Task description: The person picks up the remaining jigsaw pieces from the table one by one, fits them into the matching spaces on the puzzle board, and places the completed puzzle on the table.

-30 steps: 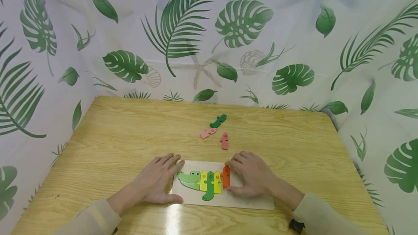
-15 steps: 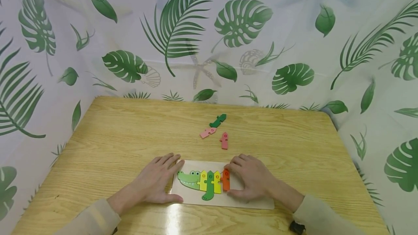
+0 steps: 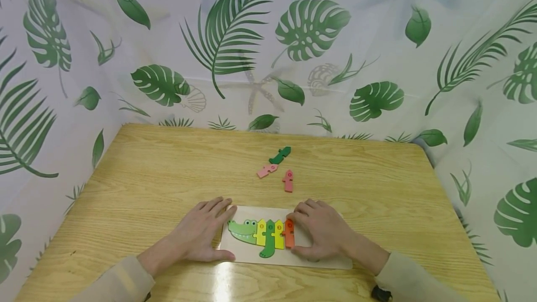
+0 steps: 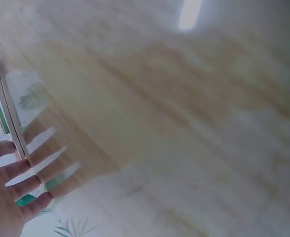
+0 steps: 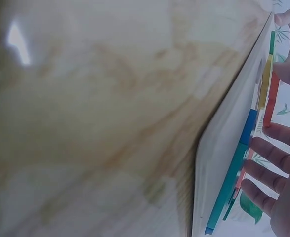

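A wooden crocodile puzzle board [image 3: 251,212] lies near the front of the table. On it sit the light green head [image 3: 242,231], a yellow piece [image 3: 262,233], a green leg piece [image 3: 270,239] and another yellow piece [image 3: 278,236], joined in a row. My right hand [image 3: 325,229] pinches an orange puzzle piece [image 3: 289,234] between thumb and index finger, right beside the last yellow piece. Under that hand, a blue and teal piece [image 5: 231,180] shows on the board in the right wrist view. My left hand [image 3: 201,232] rests at the board's left end, fingers extended.
Beyond the board lie a dark green piece [image 3: 280,155], a light pink piece [image 3: 267,170] and a darker pink piece [image 3: 288,181]. A leaf-print cloth [image 3: 260,50] hangs behind and beside the wooden table [image 3: 168,167].
My right hand has shifted the orange piece toward me and slightly left, closer against the yellow piece. The left hand and the loose pieces have stayed in place.
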Action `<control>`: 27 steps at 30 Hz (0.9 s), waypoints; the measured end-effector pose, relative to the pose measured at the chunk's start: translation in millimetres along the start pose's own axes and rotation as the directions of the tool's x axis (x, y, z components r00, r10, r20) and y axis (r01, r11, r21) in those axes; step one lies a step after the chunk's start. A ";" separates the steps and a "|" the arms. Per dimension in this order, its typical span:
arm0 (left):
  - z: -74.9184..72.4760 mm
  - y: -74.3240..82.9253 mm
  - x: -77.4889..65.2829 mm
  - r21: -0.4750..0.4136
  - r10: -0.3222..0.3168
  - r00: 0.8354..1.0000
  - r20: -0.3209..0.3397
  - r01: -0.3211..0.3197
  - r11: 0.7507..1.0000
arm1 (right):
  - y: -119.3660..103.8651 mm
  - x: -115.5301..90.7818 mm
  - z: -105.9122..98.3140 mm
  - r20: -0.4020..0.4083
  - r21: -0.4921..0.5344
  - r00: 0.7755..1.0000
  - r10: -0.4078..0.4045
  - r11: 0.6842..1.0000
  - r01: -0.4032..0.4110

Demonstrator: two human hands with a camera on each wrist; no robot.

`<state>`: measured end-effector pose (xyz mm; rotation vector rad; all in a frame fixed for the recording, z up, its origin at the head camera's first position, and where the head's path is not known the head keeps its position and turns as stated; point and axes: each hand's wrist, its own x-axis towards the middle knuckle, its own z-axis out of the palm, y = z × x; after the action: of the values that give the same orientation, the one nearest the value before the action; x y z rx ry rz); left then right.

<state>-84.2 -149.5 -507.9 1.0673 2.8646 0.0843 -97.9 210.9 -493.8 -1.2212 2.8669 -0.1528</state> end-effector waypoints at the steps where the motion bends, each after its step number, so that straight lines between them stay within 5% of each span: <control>1: 0.0 -0.1 -0.1 0.000 0.001 1.000 0.000 -0.001 1.000 | -0.3 -0.2 -0.3 0.002 -0.002 1.000 -0.001 1.000 0.001; 27: -0.7 1.1 -0.2 0.016 0.004 1.000 -0.009 -0.004 1.000 | -3.3 1.2 3.3 0.015 -0.014 1.000 -0.007 1.000 0.007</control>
<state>-83.4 -148.8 -507.1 1.0778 2.8762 0.0665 -96.2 207.5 -496.7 -1.2296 2.8556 -0.1232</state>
